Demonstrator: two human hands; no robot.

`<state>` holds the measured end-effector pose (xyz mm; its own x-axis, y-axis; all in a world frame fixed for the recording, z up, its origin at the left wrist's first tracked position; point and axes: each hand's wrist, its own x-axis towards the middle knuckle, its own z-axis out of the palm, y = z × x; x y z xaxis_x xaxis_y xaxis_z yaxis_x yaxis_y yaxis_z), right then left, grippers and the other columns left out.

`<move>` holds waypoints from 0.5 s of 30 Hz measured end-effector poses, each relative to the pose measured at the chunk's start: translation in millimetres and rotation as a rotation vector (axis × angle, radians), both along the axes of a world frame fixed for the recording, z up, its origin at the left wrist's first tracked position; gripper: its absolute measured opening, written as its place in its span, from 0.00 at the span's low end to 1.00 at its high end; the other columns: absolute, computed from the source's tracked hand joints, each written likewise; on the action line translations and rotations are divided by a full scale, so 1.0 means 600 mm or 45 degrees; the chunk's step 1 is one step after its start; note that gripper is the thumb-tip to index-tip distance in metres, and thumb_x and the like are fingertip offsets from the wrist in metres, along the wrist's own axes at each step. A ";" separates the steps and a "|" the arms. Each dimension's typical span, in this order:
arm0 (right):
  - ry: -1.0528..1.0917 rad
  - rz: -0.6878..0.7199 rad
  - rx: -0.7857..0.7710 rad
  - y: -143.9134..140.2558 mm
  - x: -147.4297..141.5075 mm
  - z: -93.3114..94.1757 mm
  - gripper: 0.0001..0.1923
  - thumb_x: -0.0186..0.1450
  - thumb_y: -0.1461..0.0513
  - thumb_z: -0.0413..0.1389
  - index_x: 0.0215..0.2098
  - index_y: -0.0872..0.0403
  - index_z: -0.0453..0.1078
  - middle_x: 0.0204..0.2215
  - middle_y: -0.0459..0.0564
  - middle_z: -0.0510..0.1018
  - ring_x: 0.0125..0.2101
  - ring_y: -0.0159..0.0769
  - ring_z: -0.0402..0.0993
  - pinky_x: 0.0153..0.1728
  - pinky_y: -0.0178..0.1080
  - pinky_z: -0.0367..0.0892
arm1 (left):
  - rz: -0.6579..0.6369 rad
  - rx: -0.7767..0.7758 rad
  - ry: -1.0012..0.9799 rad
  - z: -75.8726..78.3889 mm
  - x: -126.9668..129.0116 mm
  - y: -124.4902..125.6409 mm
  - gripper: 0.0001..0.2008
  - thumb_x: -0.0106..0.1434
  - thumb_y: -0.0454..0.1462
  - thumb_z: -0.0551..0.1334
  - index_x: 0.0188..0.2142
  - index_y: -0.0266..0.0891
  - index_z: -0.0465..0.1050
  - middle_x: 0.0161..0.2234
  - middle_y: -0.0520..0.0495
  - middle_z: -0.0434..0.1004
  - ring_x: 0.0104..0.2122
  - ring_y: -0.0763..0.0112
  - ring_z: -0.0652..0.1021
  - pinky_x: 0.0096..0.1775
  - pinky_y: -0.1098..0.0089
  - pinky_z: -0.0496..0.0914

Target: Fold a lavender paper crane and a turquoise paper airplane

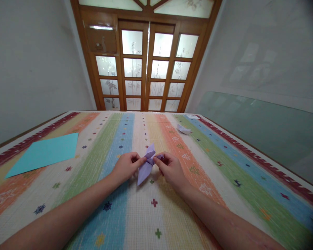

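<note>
A folded purple origami paper (pixel 145 170) with pointed flaps is held between both hands, just above the middle of the table. One flap points up and away, and a longer one points down toward me. My left hand (pixel 127 165) pinches its left side between thumb and fingers. On the right, my right hand (pixel 170 168) pinches a narrow point of the same paper. The fingertips partly cover the folds at the centre.
A striped, patterned tablecloth (pixel 94 194) covers the table. At the left lies a flat turquoise paper sheet (pixel 45 152). A small pale purple folded paper (pixel 184 129) rests toward the far right. Wooden glass-paned doors (pixel 146 62) stand beyond the table.
</note>
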<state>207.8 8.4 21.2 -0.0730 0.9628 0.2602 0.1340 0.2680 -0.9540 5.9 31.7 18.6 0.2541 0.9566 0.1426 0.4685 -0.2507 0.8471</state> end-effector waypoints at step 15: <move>-0.012 0.004 0.040 -0.005 0.004 0.003 0.11 0.64 0.53 0.62 0.32 0.52 0.76 0.21 0.45 0.74 0.20 0.32 0.69 0.22 0.35 0.64 | -0.157 0.176 -0.393 0.008 -0.010 0.005 0.10 0.64 0.42 0.66 0.36 0.38 0.77 0.41 0.45 0.71 0.35 0.70 0.73 0.27 0.77 0.69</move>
<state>210.1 5.3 23.0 -0.0784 0.9539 0.2896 0.1422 0.2982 -0.9438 0.2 34.4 23.5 0.2910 0.8879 0.3563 0.1547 -0.4112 0.8983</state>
